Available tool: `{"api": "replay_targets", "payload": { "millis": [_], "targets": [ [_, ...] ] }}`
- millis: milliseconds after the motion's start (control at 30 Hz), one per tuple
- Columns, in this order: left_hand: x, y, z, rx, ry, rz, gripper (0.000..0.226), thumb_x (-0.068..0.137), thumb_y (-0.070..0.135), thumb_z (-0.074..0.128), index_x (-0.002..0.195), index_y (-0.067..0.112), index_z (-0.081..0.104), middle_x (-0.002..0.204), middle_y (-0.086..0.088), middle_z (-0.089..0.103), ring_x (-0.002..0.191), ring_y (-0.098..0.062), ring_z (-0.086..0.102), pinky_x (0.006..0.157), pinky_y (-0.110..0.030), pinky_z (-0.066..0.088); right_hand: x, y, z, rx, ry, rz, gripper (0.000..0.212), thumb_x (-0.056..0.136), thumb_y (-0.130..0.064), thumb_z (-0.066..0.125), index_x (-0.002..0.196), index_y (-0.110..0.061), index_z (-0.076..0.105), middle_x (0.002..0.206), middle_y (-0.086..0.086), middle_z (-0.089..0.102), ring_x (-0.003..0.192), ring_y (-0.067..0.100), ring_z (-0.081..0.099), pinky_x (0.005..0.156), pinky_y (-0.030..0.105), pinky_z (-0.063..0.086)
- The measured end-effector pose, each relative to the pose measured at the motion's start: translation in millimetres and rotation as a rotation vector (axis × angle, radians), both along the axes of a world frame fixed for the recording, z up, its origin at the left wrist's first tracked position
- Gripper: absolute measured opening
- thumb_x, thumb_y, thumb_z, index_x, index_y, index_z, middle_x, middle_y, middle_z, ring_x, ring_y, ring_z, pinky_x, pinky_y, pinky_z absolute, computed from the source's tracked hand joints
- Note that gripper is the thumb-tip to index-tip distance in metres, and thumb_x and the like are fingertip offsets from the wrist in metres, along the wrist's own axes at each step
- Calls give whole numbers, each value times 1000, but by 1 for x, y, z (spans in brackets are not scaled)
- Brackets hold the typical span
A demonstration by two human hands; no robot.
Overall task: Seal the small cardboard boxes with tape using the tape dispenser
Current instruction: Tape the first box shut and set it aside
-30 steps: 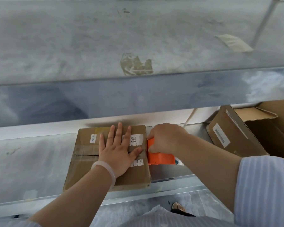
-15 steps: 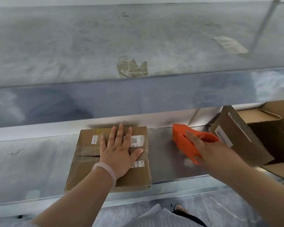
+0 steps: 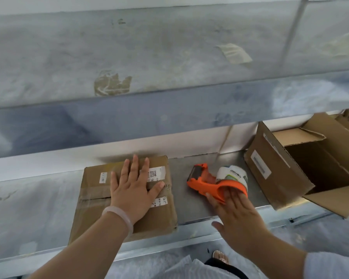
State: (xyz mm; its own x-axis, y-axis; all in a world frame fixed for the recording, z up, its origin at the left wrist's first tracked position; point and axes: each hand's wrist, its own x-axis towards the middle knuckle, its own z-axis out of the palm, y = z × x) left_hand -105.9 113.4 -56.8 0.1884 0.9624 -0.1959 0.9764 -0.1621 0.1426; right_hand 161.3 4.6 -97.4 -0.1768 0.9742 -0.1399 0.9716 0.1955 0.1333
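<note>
Small cardboard box (image 3: 93,208) lying flat on the metal shelf (image 3: 189,206), glossy tape along its centre seam, pressed by the left hand (image 3: 133,190) with fingers spread flat. Its white labels include one with a QR code (image 3: 156,173) toward 1 o'clock, but the small print is illegible. At 3 o'clock of the box and apart from it lies the orange tape dispenser (image 3: 199,183), its tape roll (image 3: 233,175) bearing blurred wording resembling "deli", and the right hand (image 3: 238,214), fingers straight, touches its handle; farther toward 3 o'clock, an open carton (image 3: 280,178) carries a white barcode label (image 3: 260,167).
</note>
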Motion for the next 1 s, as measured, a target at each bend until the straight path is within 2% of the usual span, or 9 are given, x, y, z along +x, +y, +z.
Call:
{"api": "replay_targets", "payload": {
  "millis": [133,267,367,500,600,700,833,933,1000],
  "targets": [
    [5,-4,0,-3,-26,46,78,90,74,13,153,38,-15,160,5,-26,148,-18,-24,120,-50,-9,7,1,-5,-77,-27,4,76,84,-60,36,146,-16,42,122,30,61,115,44,59,109,52,23],
    [11,-5,3,-28,-79,77,76,91,73,16,154,38,-11,161,6,-24,147,-17,-24,120,-49,-12,5,1,5,9,-13,26,61,81,-43,54,136,-17,58,118,23,65,108,39,65,104,52,41],
    [13,-4,7,-8,-220,110,65,98,61,24,155,38,2,163,10,-12,149,-11,-17,120,-44,-12,-5,-11,24,135,304,-61,60,62,-16,82,119,-20,63,114,6,64,93,24,68,80,38,58],
    [2,-10,17,7,-755,299,46,103,32,41,149,38,33,148,24,28,148,-11,14,123,-46,10,-39,-12,46,184,734,-41,49,89,-19,51,137,-28,49,136,-7,50,120,11,54,98,29,48],
    [-7,-17,24,-64,-1088,412,42,103,24,44,142,41,44,137,19,45,134,-12,39,116,-41,32,-80,27,58,-46,1050,-301,58,103,-34,41,155,-33,16,154,-16,25,142,-2,16,116,24,18],
    [-25,-20,29,-15,-906,147,47,103,21,46,147,35,38,145,12,43,135,-8,38,117,-38,32,-114,64,62,-335,1295,-613,65,102,-49,36,156,-26,10,160,0,26,147,17,22,120,34,19],
    [-55,-30,18,-11,-306,-207,57,102,50,27,153,37,3,154,27,-5,145,3,-1,121,-25,-2,-131,72,51,-346,1232,-596,45,102,-45,38,143,-26,40,138,5,56,126,24,53,107,36,40],
    [-81,-45,8,48,-53,-251,65,101,61,11,152,25,30,158,9,21,145,-14,31,116,-34,15,-129,74,49,-386,1186,-602,44,103,-44,36,144,-26,41,136,4,57,125,24,53,105,34,40],
    [-99,-51,3,84,-17,-106,82,92,72,-2,155,24,21,160,7,14,148,-13,22,119,-32,12,-126,74,48,-393,1161,-598,45,104,-43,34,145,-25,40,136,4,56,126,24,51,101,30,37]
  ]
}}
